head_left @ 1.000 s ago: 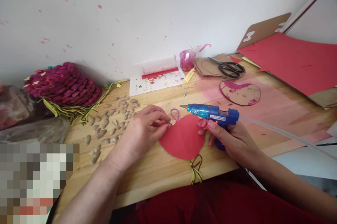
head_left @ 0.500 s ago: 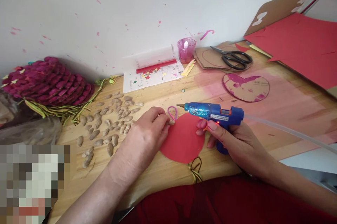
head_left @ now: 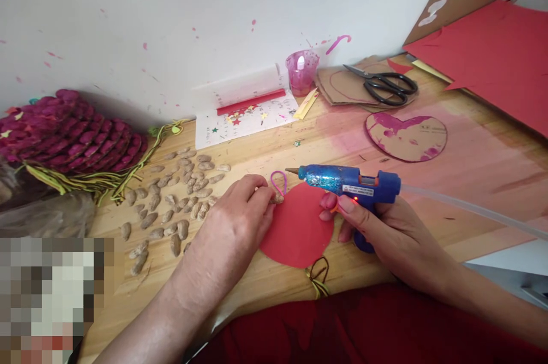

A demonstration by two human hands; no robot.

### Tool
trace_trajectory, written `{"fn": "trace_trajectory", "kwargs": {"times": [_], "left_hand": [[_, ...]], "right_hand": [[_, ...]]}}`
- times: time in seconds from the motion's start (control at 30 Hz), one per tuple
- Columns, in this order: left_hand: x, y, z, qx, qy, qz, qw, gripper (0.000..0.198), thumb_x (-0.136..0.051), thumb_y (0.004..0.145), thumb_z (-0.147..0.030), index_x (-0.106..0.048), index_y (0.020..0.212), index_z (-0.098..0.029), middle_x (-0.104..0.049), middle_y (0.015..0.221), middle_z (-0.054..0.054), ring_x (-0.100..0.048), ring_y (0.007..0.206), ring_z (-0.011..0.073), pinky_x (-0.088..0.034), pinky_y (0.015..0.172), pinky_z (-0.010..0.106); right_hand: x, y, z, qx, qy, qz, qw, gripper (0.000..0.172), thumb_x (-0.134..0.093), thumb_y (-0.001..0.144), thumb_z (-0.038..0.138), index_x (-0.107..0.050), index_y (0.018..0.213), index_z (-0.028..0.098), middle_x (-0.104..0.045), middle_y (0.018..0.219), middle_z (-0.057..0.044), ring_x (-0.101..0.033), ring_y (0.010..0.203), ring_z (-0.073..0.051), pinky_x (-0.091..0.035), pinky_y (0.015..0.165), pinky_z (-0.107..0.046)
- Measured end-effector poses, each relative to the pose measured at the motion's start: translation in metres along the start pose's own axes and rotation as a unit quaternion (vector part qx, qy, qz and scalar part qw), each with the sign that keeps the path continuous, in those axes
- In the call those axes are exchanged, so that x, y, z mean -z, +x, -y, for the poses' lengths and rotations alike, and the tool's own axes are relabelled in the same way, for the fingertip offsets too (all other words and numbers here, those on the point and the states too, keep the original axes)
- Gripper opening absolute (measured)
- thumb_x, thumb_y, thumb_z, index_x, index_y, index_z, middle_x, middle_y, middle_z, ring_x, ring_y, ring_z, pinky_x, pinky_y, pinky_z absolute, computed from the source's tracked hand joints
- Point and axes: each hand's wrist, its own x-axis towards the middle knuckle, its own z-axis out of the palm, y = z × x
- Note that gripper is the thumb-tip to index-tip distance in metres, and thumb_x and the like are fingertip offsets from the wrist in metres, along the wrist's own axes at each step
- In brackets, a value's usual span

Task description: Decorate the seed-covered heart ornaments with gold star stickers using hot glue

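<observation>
My left hand [head_left: 242,213] is closed, pinching a peanut [head_left: 277,198] at the upper left edge of a red paper shape [head_left: 302,230] that lies on the table. A small pink loop [head_left: 278,181] sticks out from the top of that shape, and a yellow-green and brown cord [head_left: 317,281] shows at its lower edge. Wrapped round the handle of a blue glue gun [head_left: 349,181] is my right hand [head_left: 377,224]. The gun's nozzle points left, above the red shape and close to the loop. A clear glue stick [head_left: 462,207] runs out of its back.
Loose peanuts [head_left: 184,181] spread to the left, near a stack of magenta decorated pieces [head_left: 81,136]. Behind are a paper sheet with stars [head_left: 248,124], a pink cup [head_left: 302,73] and scissors [head_left: 387,84] on cardboard. A cardboard heart [head_left: 406,137] and red paper [head_left: 500,56] are at right.
The view has shifted slightly. Both hands keep nearly the same place over the red shape, with the peanut and the glue gun still held.
</observation>
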Motion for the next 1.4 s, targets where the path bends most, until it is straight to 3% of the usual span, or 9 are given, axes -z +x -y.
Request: {"fn": "trace_trajectory", "kwargs": {"times": [0.2, 0.47, 0.67, 0.87, 1.03, 1.17, 1.4], "left_hand": [[0.0, 0.0, 0.0, -0.014, 0.03, 0.001, 0.999, 0.011, -0.056, 0.099, -0.016, -0.064, 0.106, -0.018, -0.065, 0.113, 0.006, -0.066, 0.094, 0.017, -0.054, 0.085, 0.03], [0.001, 0.001, -0.004, -0.01, 0.037, 0.008, 0.999, 0.011, -0.056, 0.099, -0.015, -0.065, 0.105, -0.016, -0.064, 0.113, 0.007, -0.066, 0.095, 0.0186, -0.055, 0.086, 0.033], [0.002, 0.001, -0.005, -0.007, 0.038, 0.011, 0.999, 0.011, -0.057, 0.099, -0.015, -0.065, 0.106, -0.016, -0.064, 0.113, 0.007, -0.065, 0.096, 0.0191, -0.055, 0.087, 0.034], [-0.002, 0.0, -0.004, -0.002, 0.039, -0.002, 0.999, 0.012, -0.057, 0.098, -0.013, -0.067, 0.105, -0.017, -0.066, 0.112, 0.006, -0.066, 0.093, 0.0183, -0.055, 0.083, 0.032], [-0.002, 0.0, -0.002, -0.001, 0.032, -0.022, 0.999, 0.014, -0.06, 0.097, -0.014, -0.069, 0.107, -0.018, -0.066, 0.11, 0.006, -0.066, 0.093, 0.0173, -0.055, 0.081, 0.03], [0.005, 0.0, 0.003, 0.014, -0.018, -0.031, 0.999, 0.023, -0.058, 0.096, -0.01, -0.069, 0.115, -0.016, -0.066, 0.112, 0.007, -0.068, 0.096, 0.0153, -0.056, 0.083, 0.026], [0.006, 0.001, 0.004, 0.049, -0.038, -0.045, 0.997, 0.016, -0.065, 0.093, -0.013, -0.073, 0.104, -0.02, -0.069, 0.1, 0.003, -0.068, 0.083, 0.0129, -0.055, 0.074, 0.024]], "right_hand": [[0.0, 0.002, 0.001, 0.016, -0.014, -0.008, 1.0, 0.038, -0.057, 0.098, 0.05, -0.06, 0.071, 0.024, -0.063, 0.06, 0.002, -0.056, 0.054, -0.015, -0.041, 0.049, -0.027], [0.001, 0.003, 0.006, 0.026, -0.001, 0.002, 1.0, 0.035, -0.057, 0.099, 0.048, -0.061, 0.074, 0.025, -0.061, 0.059, 0.004, -0.051, 0.053, -0.015, -0.038, 0.047, -0.026], [0.001, 0.002, 0.005, 0.024, 0.007, 0.011, 1.0, 0.037, -0.058, 0.1, 0.047, -0.062, 0.072, 0.023, -0.062, 0.061, 0.004, -0.053, 0.056, -0.014, -0.039, 0.051, -0.025], [0.0, 0.003, 0.006, 0.027, 0.011, 0.017, 0.999, 0.028, -0.058, 0.1, 0.046, -0.068, 0.087, 0.024, -0.064, 0.063, 0.005, -0.056, 0.059, -0.015, -0.041, 0.054, -0.025], [0.001, 0.003, 0.005, 0.022, -0.008, 0.013, 1.0, 0.038, -0.058, 0.1, 0.05, -0.064, 0.073, 0.023, -0.065, 0.063, 0.003, -0.058, 0.061, -0.016, -0.044, 0.056, -0.026], [0.001, 0.003, 0.003, -0.001, -0.015, 0.006, 1.0, 0.04, -0.055, 0.099, 0.055, -0.064, 0.078, 0.023, -0.069, 0.069, -0.001, -0.063, 0.065, -0.018, -0.048, 0.057, -0.028], [0.002, 0.002, 0.0, -0.004, -0.036, -0.001, 0.999, 0.039, -0.055, 0.098, 0.056, -0.064, 0.079, 0.024, -0.069, 0.067, 0.0, -0.064, 0.063, -0.02, -0.049, 0.057, -0.03]]}}
